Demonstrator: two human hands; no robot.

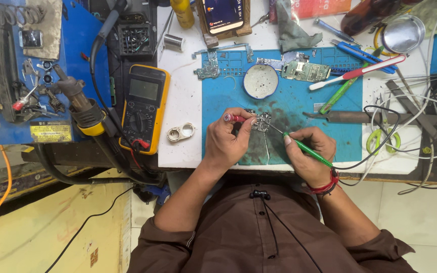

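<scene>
My left hand [227,140] is closed around a red multimeter probe [232,118], its tip pointing at a small circuit board [263,122] on the blue work mat [228,96]. A green-handled probe [304,147] with a black lead is gripped in my right hand [312,154], and its metal tip also reaches the small board from the right. Both hands rest at the mat's near edge, on either side of the board.
A yellow multimeter [144,107] lies left of the mat, a hot-air gun [79,101] beside it. On the mat are a round white dish [260,81], other circuit boards [305,71], a toothbrush [357,74] and a soldering iron [360,117]. Tangled cables [431,121] crowd the right.
</scene>
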